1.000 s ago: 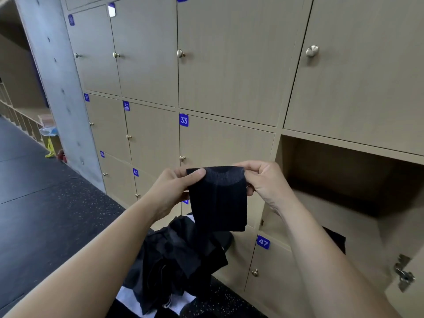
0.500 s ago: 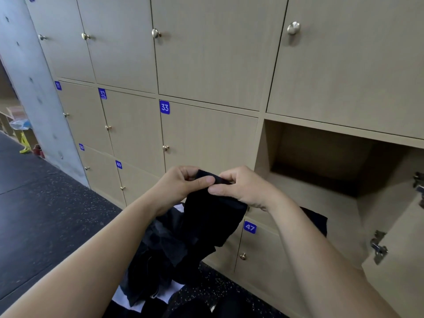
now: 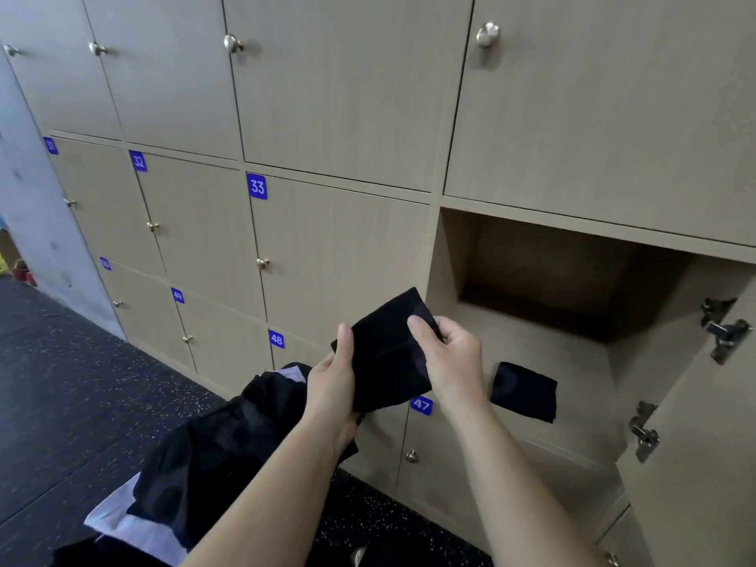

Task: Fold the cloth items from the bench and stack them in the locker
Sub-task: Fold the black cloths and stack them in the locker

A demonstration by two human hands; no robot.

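Note:
I hold a small folded black cloth (image 3: pixel 382 354) in front of the lockers, tilted up to the right. My left hand (image 3: pixel 333 378) grips its lower left edge, thumb on top. My right hand (image 3: pixel 450 358) pinches its upper right side. Just to the right is the open locker (image 3: pixel 544 304), with another folded black cloth (image 3: pixel 525 390) lying on its floor near the front edge. Below my left arm, a heap of black and white cloth items (image 3: pixel 212 456) lies piled on the bench.
The open locker's door (image 3: pixel 703 435) swings out at the right, hinges showing. Closed lockers numbered 32, 33, 47, 48 fill the wall. A dark speckled floor (image 3: pixel 82 394) stretches to the left, beside a concrete pillar (image 3: pixel 28 206).
The hanging cloth was folded in half between both hands and now sits as a compact flat piece, carried right toward the open locker. My view shifted right and closer.

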